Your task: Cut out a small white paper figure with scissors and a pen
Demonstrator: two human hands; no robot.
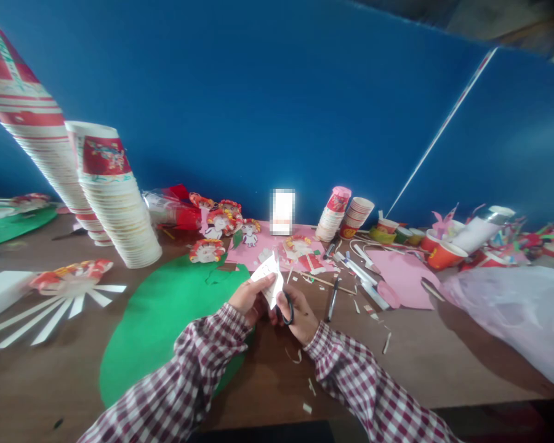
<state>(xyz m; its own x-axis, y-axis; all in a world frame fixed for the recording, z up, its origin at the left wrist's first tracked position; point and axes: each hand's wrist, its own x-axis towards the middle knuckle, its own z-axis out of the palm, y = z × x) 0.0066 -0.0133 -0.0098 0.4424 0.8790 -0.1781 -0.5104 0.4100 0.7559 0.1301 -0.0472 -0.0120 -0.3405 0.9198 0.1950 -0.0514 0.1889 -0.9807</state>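
My left hand [249, 298] pinches a small piece of white paper [266, 278] with dark drawn lines on it, thumb on top. My right hand [300, 312] is closed round the dark handles of a pair of scissors [288, 309]. The scissors' blades meet the paper's right side, and are mostly hidden by it. Both hands hang over the brown table, close together. Under my left forearm lies a large green paper sheet [152, 326]. Just beyond the hands is a pink paper sheet [253, 253] bearing cut-out figures [250, 234].
Tall stacks of paper cups [115, 203] lean at the left; shorter cup stacks [335, 215] stand at the back. A pen [333, 299], paper scraps [307, 408] and a pink sheet [399, 277] lie to the right. A plastic bag [512, 314] covers the right edge. A blue partition [258, 111] rises behind.
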